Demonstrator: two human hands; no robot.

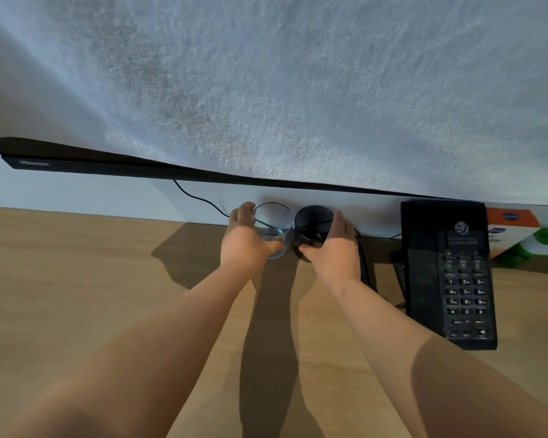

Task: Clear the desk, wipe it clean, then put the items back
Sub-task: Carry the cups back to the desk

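Glass, clear and round, makes up 1 tumbler (pixel 274 229); just beside it on its right, touching or nearly so, is 1 black cup (pixel 312 222). The 2 vessels are at the back of the wooden desk (pixel 92 279), close to the white wall (pixel 76 194); whether they rest on the wood or are held just above it cannot be told. The left hand (pixel 244 241) curls round the tumbler, thumb near its base. The right hand (pixel 332 248) wraps the black cup the same way. To the right lies 1 black telephone (pixel 446 273) with a keypad, and behind it 1 orange-and-white box (pixel 510 229) beside 1 green-and-white item (pixel 541 245). Above, 1 black screen edge (pixel 108 167) trails 1 thin black cable (pixel 200 199). A white towelling cloth (pixel 298 90) fills the upper view.
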